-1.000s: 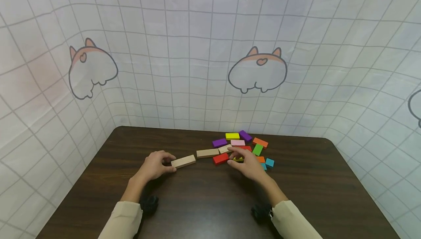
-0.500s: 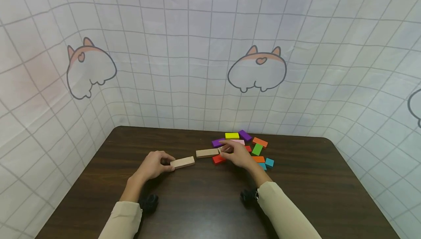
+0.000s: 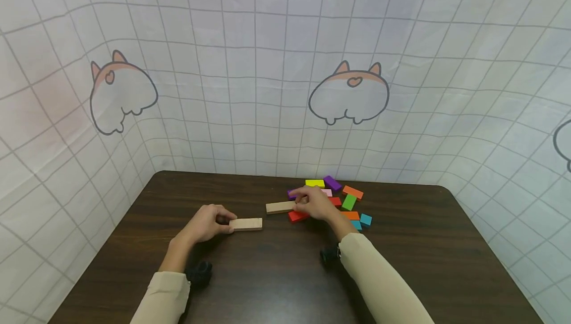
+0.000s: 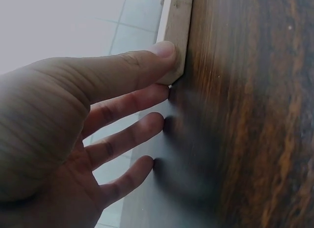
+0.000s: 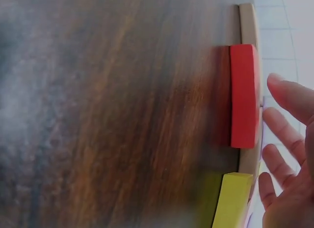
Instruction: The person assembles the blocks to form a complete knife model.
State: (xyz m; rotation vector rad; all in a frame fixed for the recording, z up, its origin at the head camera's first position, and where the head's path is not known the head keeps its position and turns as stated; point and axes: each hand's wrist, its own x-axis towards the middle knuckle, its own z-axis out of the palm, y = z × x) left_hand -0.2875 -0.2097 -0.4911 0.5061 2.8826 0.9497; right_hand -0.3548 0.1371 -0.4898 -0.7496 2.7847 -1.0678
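Observation:
At the left of the head view, my left hand pinches the end of a plain wooden block. The left wrist view shows the thumb on that wooden block, the other fingers spread behind and below it. My right hand is over the near-left part of a group of coloured blocks, its fingertips at the right end of a second plain wooden block. In the right wrist view its fingers are parted and hold nothing, beside a red block. A third plain block is partly hidden there.
Around the right hand lie a yellow block, a purple block, a green block, orange blocks and blue blocks. The dark table ends at a white grid-patterned cloth behind.
My right hand has moved left from the red and yellow blocks to the plain wooden ones. My left hand has turned its block, which now lies straighter across the table.

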